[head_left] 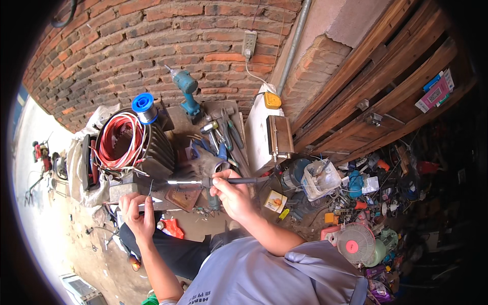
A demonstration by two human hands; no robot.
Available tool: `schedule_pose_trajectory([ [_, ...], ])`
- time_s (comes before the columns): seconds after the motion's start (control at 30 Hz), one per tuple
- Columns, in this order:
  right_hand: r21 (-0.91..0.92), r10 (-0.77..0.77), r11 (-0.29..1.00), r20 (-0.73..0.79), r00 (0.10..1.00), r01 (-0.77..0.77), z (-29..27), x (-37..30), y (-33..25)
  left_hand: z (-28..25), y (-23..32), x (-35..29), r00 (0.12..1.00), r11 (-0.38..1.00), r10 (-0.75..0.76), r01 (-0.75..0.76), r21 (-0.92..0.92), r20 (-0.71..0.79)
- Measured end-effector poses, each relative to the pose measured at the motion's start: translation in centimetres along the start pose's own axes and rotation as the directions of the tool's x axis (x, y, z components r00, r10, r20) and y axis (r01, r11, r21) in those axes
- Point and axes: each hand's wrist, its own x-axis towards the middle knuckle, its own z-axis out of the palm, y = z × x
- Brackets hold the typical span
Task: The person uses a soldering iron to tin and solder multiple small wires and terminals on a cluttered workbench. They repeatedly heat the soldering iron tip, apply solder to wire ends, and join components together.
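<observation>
My right hand (235, 199) is closed around the black handle of a soldering iron (246, 180). The iron's metal shaft points left, level above the cluttered bench. Left of its tip, my left hand (137, 217) pinches a short length of thin silvery wire (151, 188) that sticks up from the fingers. The iron and wire are apart. Just beyond my left hand is a finned grey motor housing (160, 152) with a coil of red and white wires (121, 141) in its open end. A blue spool of silvery wire (145, 108) rests on top of it.
A teal cordless drill (186, 92) stands by the brick wall, near pliers and other hand tools (223, 133). Right of them is a white block with a metal box (279, 136). A plastic basket (321, 179), a fan (354, 244) and scattered parts crowd the right floor.
</observation>
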Motion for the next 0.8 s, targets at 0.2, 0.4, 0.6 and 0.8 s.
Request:
schedule_pose_trajectory([
  [0.2, -0.004, -0.008, 1.000, 0.000, 1.000, 0.008, -0.3, -0.3, 0.0, 0.1, -0.4, -0.1, 1.000, 1.000, 0.011, -0.011, 0.009, -0.007],
  [0.4, 0.039, -0.035, 0.999, 0.013, 0.999, 0.035, -0.4, -1.3, -0.5, 0.1, -0.5, -0.2, 1.000, 1.000, 0.013, -0.013, 0.000, -0.023],
  [0.6, 0.036, -0.051, 0.998, 0.003, 0.999, 0.051, -0.6, -2.7, -1.1, 0.3, -0.5, -0.1, 0.999, 1.000, 0.002, -0.003, -0.027, -0.036],
  [0.8, -0.007, -0.092, 0.996, -0.018, 0.996, 0.092, -1.1, -4.2, -0.7, 0.3, -0.6, -0.2, 0.999, 0.997, -0.010, 0.007, -0.081, -0.035],
])
